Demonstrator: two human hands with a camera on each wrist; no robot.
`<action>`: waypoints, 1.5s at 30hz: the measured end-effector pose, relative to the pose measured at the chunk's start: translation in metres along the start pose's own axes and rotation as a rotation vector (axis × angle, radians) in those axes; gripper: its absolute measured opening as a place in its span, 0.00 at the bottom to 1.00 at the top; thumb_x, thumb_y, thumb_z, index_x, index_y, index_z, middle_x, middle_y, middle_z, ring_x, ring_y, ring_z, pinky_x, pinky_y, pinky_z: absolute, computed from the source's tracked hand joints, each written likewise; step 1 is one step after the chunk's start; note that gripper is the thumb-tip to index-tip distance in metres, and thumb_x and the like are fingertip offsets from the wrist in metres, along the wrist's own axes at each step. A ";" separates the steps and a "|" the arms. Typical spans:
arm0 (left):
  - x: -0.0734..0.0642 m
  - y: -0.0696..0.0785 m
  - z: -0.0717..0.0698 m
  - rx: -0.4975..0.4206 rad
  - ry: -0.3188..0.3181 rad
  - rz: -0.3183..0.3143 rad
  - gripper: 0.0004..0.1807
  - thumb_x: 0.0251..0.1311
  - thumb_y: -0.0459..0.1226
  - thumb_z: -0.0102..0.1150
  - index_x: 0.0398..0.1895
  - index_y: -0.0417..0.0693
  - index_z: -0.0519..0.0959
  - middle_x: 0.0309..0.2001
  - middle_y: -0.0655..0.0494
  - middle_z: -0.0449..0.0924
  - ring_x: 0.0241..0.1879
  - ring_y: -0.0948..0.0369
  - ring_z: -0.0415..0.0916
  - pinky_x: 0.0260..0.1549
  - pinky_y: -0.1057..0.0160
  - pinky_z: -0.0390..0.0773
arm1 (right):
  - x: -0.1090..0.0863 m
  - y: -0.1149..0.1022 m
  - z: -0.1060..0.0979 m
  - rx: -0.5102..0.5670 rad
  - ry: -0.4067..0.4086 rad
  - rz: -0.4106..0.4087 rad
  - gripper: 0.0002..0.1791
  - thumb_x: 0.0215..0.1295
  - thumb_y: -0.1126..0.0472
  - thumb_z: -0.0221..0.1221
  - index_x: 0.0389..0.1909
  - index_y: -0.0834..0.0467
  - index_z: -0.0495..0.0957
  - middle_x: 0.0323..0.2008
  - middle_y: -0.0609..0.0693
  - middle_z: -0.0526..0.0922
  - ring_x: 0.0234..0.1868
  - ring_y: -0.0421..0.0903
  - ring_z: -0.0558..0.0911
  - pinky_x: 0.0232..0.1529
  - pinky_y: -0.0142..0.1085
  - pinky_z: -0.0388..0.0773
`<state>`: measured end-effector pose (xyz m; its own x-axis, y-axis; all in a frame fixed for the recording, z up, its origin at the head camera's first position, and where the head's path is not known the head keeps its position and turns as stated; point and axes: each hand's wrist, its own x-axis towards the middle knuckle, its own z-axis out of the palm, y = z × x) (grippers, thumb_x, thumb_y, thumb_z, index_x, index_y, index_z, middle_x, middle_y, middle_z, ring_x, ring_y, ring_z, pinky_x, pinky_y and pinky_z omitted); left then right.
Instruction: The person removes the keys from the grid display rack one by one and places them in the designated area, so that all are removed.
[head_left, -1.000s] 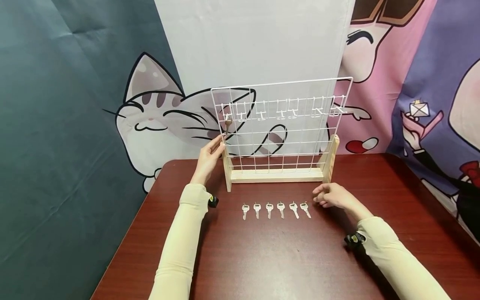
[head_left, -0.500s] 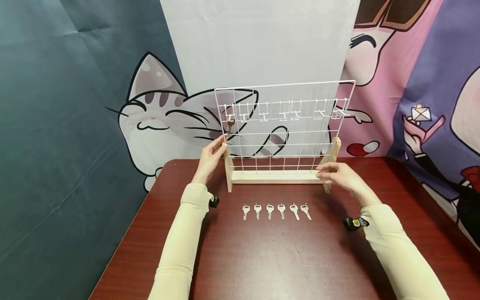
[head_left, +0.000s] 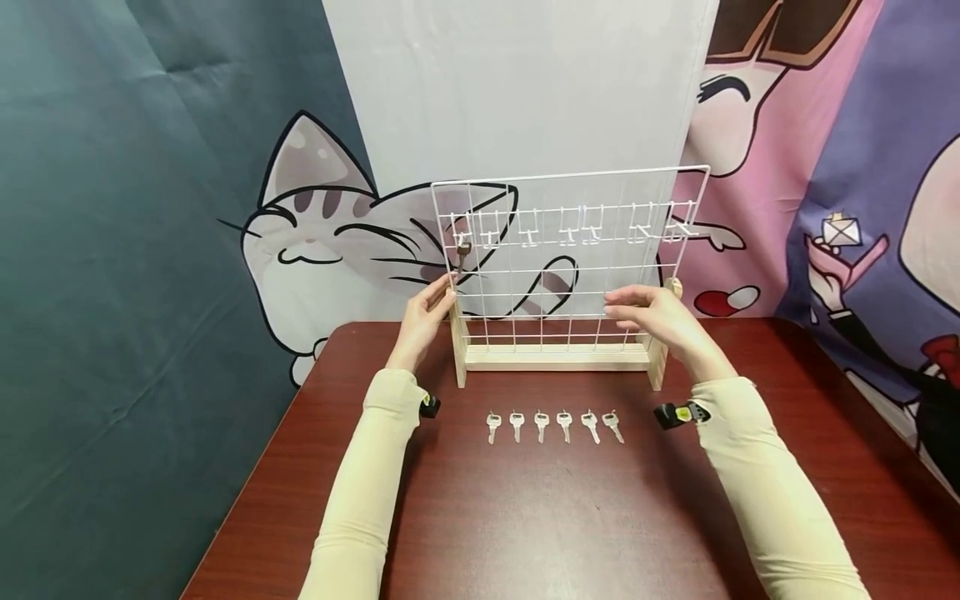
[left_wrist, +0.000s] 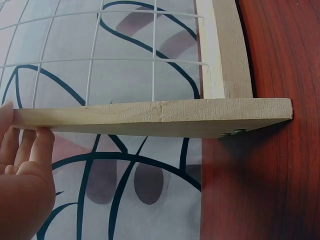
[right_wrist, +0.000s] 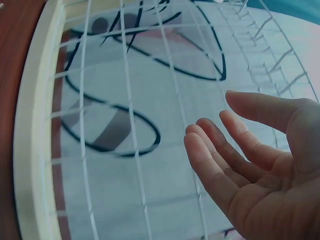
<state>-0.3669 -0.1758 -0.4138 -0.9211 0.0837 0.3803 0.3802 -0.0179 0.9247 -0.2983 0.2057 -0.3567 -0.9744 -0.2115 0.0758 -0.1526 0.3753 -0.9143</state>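
Note:
A white wire-grid rack (head_left: 555,360) with pale wooden side posts and a base bar stands upright on the table. My left hand (head_left: 418,327) holds the upper end of its left post (left_wrist: 150,111), thumb and fingers on opposite sides of the wood. From the leftmost hook hangs a dark-looking key (head_left: 464,249), just above that hand. My right hand (head_left: 663,321) hovers before the grid's lower right part, with nothing between its bent, spread fingers (right_wrist: 200,150). Several silver keys (head_left: 542,425) lie in a row on the table before the rack.
White hooks (head_left: 569,236) line the upper grid, some sticking out forward. The reddish-brown table (head_left: 570,517) ends near a cartoon-printed backdrop (head_left: 577,92) behind the rack. A dark green cloth (head_left: 120,317) hangs at the left.
My right hand has risen from beside the rightmost key on the table and moved left, in front of the grid. My left hand stays on the post.

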 end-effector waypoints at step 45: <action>0.006 0.023 -0.015 0.300 -0.046 0.014 0.24 0.65 0.35 0.67 0.62 0.35 0.78 0.60 0.39 0.79 0.62 0.49 0.76 0.62 0.53 0.75 | 0.088 -0.085 0.136 0.546 -0.056 -0.076 0.24 0.71 0.68 0.59 0.65 0.72 0.71 0.63 0.67 0.76 0.64 0.61 0.76 0.63 0.43 0.76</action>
<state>-0.3651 -0.1912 -0.3899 -0.9134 0.1305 0.3856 0.4070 0.2749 0.8711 -0.3488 0.0326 -0.3267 -0.9515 -0.2731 0.1415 -0.0994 -0.1624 -0.9817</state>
